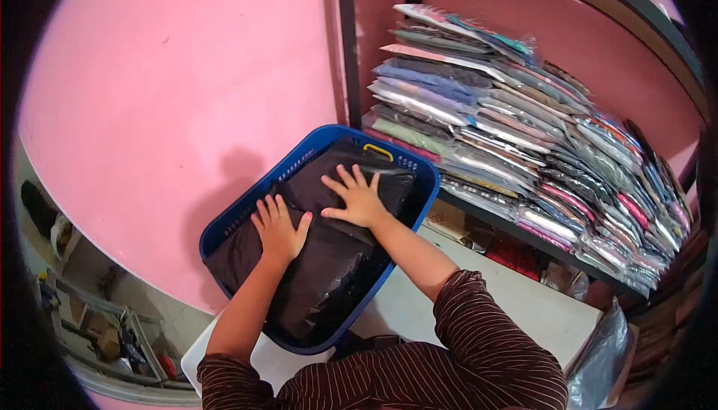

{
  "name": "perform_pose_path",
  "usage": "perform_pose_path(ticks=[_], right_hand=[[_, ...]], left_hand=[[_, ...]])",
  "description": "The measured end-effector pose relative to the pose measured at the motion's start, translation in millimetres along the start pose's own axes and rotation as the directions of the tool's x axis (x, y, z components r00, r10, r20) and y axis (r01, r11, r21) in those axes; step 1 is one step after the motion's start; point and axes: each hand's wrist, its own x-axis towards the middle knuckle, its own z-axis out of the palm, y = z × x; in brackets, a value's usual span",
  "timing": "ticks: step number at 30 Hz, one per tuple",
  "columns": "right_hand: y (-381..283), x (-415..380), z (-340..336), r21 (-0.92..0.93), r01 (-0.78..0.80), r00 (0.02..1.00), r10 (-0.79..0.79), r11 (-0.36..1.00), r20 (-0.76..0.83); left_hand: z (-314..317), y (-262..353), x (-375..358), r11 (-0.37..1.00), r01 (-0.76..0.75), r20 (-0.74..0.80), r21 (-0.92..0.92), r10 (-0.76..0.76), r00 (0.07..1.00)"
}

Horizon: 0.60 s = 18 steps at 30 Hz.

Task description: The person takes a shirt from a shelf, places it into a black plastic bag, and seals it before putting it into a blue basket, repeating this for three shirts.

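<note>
A blue plastic basket (431,186) with a yellow handle holds dark packages (321,268) in shiny plastic wrapping. Both of my hands rest on top of them. My left hand (279,232) lies flat with its fingers spread, on the left part of the packages. To its right, my right hand (354,199) also presses flat on the dark plastic, fingers apart. The two thumbs point toward each other without touching. Neither hand grasps anything.
Folded garments in clear bags (508,118) are stacked on a dark-framed shelf at the right. Below the basket is a white surface (523,290). A pink wall (172,74) stands behind. Clear plastic (602,350) lies at the lower right; assorted items sit at the lower left.
</note>
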Motion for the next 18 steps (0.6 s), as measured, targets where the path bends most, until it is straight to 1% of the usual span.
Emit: perform_pose_path(ticks=[2,3,4,6,7,8,10,11,12,14,15,16,17,18], right_hand=[[2.4,-3.6,2.2,0.029,0.029,0.997,-0.031,0.999,0.069],[6.4,-4.3,5.3,0.044,0.016,0.976,-0.025,0.999,0.216],[3.9,-5.9,5.2,0.026,0.0,0.97,-0.006,1.0,0.244],[-2.4,-5.3,-3.5,0.033,-0.042,0.973,0.033,0.999,0.227],[-8.1,-7.6,-15.5,0.117,-0.067,0.986,0.047,0.991,0.162],[-9.1,-11.6,-24.8,0.112,-0.081,0.987,0.065,0.99,0.146],[-5.1,-23.0,-45.6,0.342,-0.072,0.994,0.097,0.937,-0.056],[3.9,-35.2,-63.3,0.3,-0.058,0.992,0.088,0.952,-0.086],[20.7,-48.1,-73.7,0.218,-0.041,0.982,0.08,0.975,-0.173],[68.7,-74.3,-109.9,0.062,-0.008,0.945,0.028,0.998,-0.326],[91.2,-88.5,-137.4,0.01,-0.068,0.917,0.066,0.998,-0.393],[114.7,-102.7,-167.6,-0.039,-0.128,0.883,0.096,0.991,-0.459],[144.0,-116.0,-194.4,-0.106,-0.162,0.801,0.068,0.981,-0.594],[159.1,-133.2,-236.3,-0.082,-0.244,0.776,0.144,0.966,-0.614]], left_hand=[[-0.5,5.6,-12.7,1.0,-0.015,0.031,0.008,0.014,0.999],[1.1,7.7,-16.6,0.999,0.011,0.105,-0.045,-0.006,0.994],[2.1,9.3,-17.1,0.999,-0.008,0.109,-0.051,0.014,0.994],[2.3,8.3,-16.6,1.0,0.016,0.163,0.016,-0.018,0.986],[0.3,7.7,-15.4,1.0,0.02,0.162,0.016,-0.022,0.987],[-3.1,7.4,-16.3,1.0,-0.004,0.158,0.014,0.002,0.987],[-17.9,10.8,-24.6,0.999,-0.046,0.079,-0.012,0.046,0.996],[-25.4,11.6,-30.5,0.997,-0.061,0.082,-0.052,0.065,0.995],[-36.6,13.6,-38.6,0.995,-0.078,0.08,-0.059,0.082,0.993],[-62.2,17.0,-59.4,0.929,-0.071,0.171,-0.363,0.141,0.975],[-73.7,17.9,-71.8,0.927,-0.082,0.171,-0.367,0.154,0.973],[-83.9,18.3,-85.4,0.891,-0.063,0.258,-0.45,0.197,0.946],[-92.1,20.1,-98.6,0.849,-0.033,0.339,-0.527,0.246,0.908],[-98.6,24.2,-113.2,0.845,-0.042,0.334,-0.533,0.255,0.907]])
